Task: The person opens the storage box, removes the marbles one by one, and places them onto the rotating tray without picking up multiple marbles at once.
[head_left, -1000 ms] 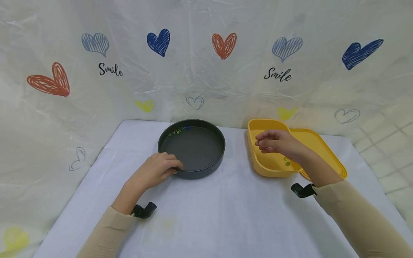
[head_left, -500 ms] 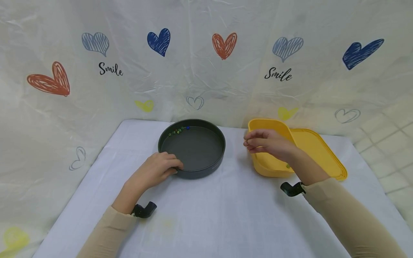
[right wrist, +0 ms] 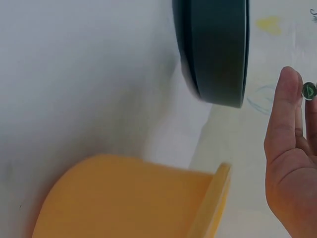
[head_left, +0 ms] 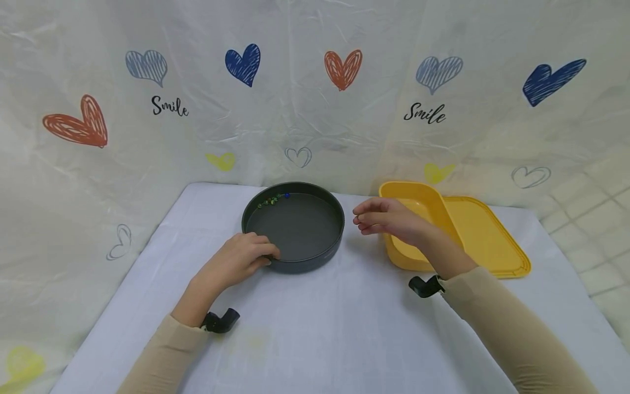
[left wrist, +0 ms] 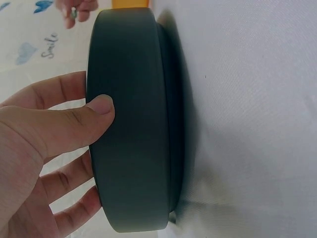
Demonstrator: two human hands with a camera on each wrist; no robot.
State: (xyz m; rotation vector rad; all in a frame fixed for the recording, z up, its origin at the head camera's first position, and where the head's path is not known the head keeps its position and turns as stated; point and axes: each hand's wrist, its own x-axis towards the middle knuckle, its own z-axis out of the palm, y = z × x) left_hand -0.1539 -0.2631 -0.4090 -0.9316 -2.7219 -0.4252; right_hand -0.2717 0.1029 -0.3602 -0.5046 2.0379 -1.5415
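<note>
My left hand (head_left: 238,257) grips the near-left rim of a round dark grey cake pan (head_left: 302,266). In the left wrist view its thumb (left wrist: 101,105) presses the outer wall while the other fingers reach over the rim. Several small glass marbles (head_left: 270,201), mostly green and one blue, lie along the pan's far-left inner edge. Between pan and yellow container, my right hand (head_left: 389,219) is raised above the table. It pinches a green glass marble (right wrist: 309,91) at the fingertips, seen in the right wrist view.
A deep yellow plastic container (head_left: 408,261) stands right of the pan, partly hidden by the right forearm. Its flat yellow lid (head_left: 487,235) lies to the right of it. A white cloth (head_left: 315,328) covers the table, and a plastic sheet with printed hearts (head_left: 343,70) hangs behind.
My right hand has moved left with the marble, from over the yellow container to the space beside the pan. The left hand and the pan have stayed put.
</note>
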